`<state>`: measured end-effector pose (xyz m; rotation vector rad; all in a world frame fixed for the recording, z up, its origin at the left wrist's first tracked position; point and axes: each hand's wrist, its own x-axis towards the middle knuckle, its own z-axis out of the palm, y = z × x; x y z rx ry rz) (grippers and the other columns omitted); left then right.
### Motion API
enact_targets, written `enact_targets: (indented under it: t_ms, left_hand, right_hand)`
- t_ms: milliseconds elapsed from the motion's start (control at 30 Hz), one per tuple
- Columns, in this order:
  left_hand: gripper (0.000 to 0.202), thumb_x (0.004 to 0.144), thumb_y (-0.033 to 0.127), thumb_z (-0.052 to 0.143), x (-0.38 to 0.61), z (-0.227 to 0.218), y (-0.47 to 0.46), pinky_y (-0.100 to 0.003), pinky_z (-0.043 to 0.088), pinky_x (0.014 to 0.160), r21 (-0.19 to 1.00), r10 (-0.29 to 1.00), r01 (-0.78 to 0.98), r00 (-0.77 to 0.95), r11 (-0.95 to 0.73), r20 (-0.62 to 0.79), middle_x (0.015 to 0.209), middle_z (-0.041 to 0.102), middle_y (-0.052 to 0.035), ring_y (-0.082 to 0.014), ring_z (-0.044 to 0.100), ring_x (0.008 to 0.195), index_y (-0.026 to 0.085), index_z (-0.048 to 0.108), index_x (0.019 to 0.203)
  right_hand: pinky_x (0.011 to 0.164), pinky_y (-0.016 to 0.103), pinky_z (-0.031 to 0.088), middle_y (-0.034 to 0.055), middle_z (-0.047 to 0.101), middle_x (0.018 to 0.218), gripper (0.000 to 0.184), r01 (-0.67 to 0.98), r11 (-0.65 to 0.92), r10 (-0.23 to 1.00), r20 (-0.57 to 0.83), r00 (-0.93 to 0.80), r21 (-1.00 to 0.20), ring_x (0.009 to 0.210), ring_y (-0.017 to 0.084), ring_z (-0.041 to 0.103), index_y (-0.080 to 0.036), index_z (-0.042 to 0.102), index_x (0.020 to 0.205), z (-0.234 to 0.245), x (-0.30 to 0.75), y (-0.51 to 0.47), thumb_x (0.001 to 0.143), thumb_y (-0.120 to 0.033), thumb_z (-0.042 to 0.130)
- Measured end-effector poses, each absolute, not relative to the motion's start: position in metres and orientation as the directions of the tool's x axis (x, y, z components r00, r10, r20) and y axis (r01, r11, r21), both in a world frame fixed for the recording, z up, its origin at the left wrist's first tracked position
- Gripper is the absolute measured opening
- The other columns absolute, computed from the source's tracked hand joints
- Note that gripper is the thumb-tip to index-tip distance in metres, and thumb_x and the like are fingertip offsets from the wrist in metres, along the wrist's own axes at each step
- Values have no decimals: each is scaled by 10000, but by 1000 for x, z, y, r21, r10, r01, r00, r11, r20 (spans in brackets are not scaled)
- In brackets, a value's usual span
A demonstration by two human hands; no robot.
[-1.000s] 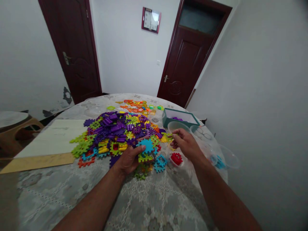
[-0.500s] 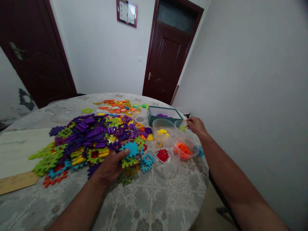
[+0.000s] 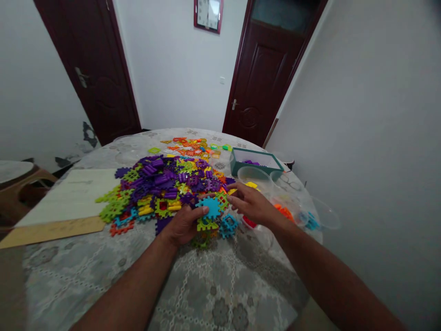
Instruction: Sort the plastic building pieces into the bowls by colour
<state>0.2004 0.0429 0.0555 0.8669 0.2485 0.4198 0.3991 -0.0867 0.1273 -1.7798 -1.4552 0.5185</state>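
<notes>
Blue toothed piece [image 3: 212,207] sits pinched in the left hand [image 3: 184,224], the right hand [image 3: 251,202] spread nearby.

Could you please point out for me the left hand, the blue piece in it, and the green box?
Left hand [image 3: 185,224]: head view, on its thumb side.
Blue piece [image 3: 212,208]: head view, on its flat face.
Green box [image 3: 240,165]: head view, on its near wall.

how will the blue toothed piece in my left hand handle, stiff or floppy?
Your left hand grips the blue piece, which shows no sag, so it's probably stiff. Its plastic look suggests lightness. Its toothed edge might catch on the neighbouring green piece.
</notes>
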Motion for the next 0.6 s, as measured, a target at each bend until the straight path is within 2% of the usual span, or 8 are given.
enact_targets:
  t_ms: [167,267,367,467,533,600]
  left_hand:
    - [739,805,250,872,200,54,42,-482,676,830,767,439,-263,898,586,-28,1220,792,-181,-338,802,968,198,604,1492]
    - [742,783,253,888,201,55,41,-481,675,838,750,443,-264,895,607,-44,1210,793,-186,-347,797,1001,184,618,1470]
    - [721,782,250,888,202,55,41,-490,683,798,741,475,-282,878,610,-57,1212,794,-178,-348,797,993,195,630,1453]
    - [709,789,243,882,204,53,43,-525,687,787,731,516,-308,854,609,-70,1209,797,-155,-338,799,971,224,632,1453]
    - [714,782,235,885,205,54,43,-542,685,801,726,532,-313,843,612,-84,1190,804,-147,-330,802,952,228,635,1450]
    - [716,770,229,892,205,56,43,-539,685,803,726,543,-314,834,612,-98,1160,811,-147,-325,806,925,216,643,1441]
  right_hand:
    - [596,250,504,-20,707,795,305,598,-81,932,151,329,-798,659,148,663,-219,681,1242,114,390,-74,953,-271,600]
    - [599,262,492,-25,686,754,328,676,-108,887,236,397,-729,637,156,643,-212,684,1247,122,408,-80,946,-276,571]
    - [673,301,518,20,740,828,354,797,-196,782,400,479,-571,706,192,680,-211,701,1264,136,444,-93,949,-300,568]
    - [804,357,545,97,795,987,373,857,-383,641,570,515,-344,836,246,726,-197,717,1271,147,495,-108,944,-290,564]
    - [868,392,549,146,800,1059,389,827,-521,586,616,526,-210,896,280,739,-166,721,1275,147,530,-118,938,-265,555]
    - [893,427,554,196,791,1109,412,764,-634,563,605,563,-121,946,319,745,-121,713,1293,144,558,-126,936,-242,547]
